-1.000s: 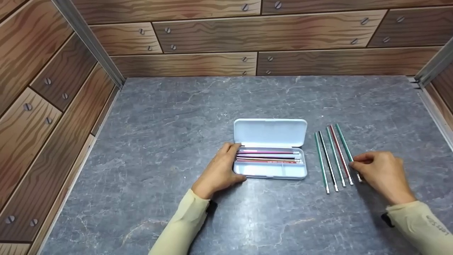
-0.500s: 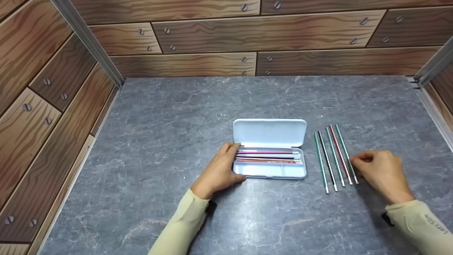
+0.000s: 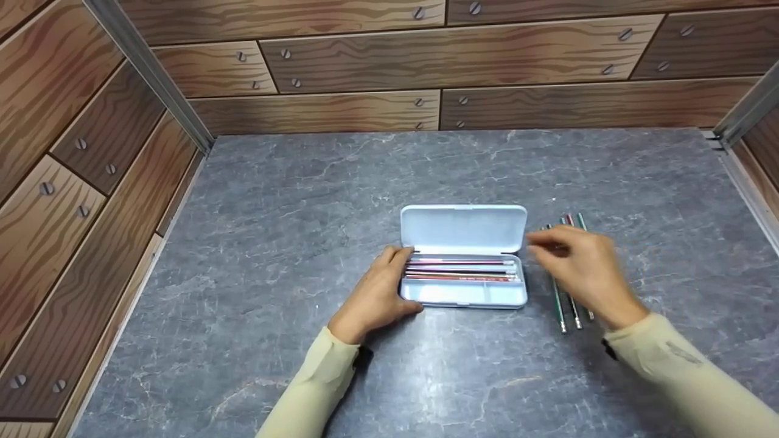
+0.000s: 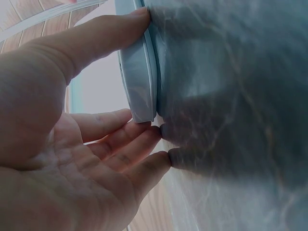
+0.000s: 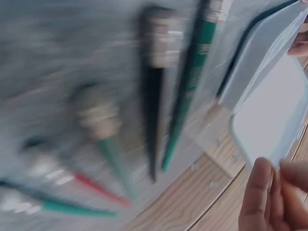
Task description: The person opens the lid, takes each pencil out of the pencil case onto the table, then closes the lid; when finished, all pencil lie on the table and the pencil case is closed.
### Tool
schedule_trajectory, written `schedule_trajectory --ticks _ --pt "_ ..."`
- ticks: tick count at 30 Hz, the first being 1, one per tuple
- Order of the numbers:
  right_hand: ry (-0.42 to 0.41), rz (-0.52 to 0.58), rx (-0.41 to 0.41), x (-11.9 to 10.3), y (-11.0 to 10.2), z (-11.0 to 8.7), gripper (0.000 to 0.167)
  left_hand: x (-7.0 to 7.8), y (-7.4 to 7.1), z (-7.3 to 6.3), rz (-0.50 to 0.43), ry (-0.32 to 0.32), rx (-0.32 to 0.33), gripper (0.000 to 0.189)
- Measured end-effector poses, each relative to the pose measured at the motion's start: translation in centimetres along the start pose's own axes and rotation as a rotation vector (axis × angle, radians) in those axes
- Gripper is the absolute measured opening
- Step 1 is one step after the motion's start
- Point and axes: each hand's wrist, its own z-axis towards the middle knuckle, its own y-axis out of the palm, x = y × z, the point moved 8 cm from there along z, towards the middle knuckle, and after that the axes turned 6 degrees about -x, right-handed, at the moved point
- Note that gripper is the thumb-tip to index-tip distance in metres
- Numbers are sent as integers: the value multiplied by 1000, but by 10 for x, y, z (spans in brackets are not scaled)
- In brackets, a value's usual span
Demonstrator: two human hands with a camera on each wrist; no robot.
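Observation:
A pale blue pencil case point(image 3: 464, 230) lies with its lid raised. Several pencils point(image 3: 459, 270) in purple, black and red lie lengthwise in its back compartment. My left hand point(image 3: 374, 289) holds the case's left end, thumb at the front corner and fingers behind. The left wrist view shows the thumb on the case's edge point(image 4: 138, 79). Beside the lid's right side hovers my right hand point(image 3: 581, 271), thumb and fingertips loosely bent with nothing between them. It partly covers a row of pencils in the head view; the right wrist view shows green point(image 5: 196, 72), black point(image 5: 154, 106) and red point(image 5: 101, 187) ones.
Everything rests on a grey marble-patterned tabletop point(image 3: 292, 243). Wood-patterned panels point(image 3: 365, 67) rise at the back and left, with a metal post point(image 3: 152, 73) in the left corner. The case's front compartment point(image 3: 444, 293) has a small divider.
My right hand has left the rightmost green pencil and swung left across the row to the lid. That pencil's near end has shifted slightly left. My left hand stays put.

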Motion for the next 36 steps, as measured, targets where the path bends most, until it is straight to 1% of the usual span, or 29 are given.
schedule_trajectory --ticks 2,4,7,9,11,15,18,23,27,31,36 --pt "-80 15 -66 -11 14 5 24 1 0 0 4 9 3 103" --pt "-133 18 -145 -18 29 8 25 1 0 -1 2 14 0 102" --pt "-180 -6 -265 -23 50 10 23 2 0 -2 3 21 0 102" --pt "-208 -29 -324 -25 61 11 19 2 -1 -3 5 23 2 101" --pt "-240 -59 -358 -27 68 11 17 3 -2 -3 10 23 5 101" --pt "-284 -104 -389 -29 75 11 15 4 -3 -3 13 26 7 101" --pt "-274 -112 -437 -30 77 13 15 4 -3 -3 14 28 9 101" --pt "-199 -71 -554 -27 80 19 18 4 -4 -2 15 27 9 101" --pt "-165 -34 -619 -25 81 23 17 5 -3 -2 12 29 7 101" --pt "-156 -25 -639 -25 81 24 11 4 -3 -2 10 33 5 101" --pt "-164 -25 -639 -26 82 24 8 2 -2 -2 1 22 1 101"
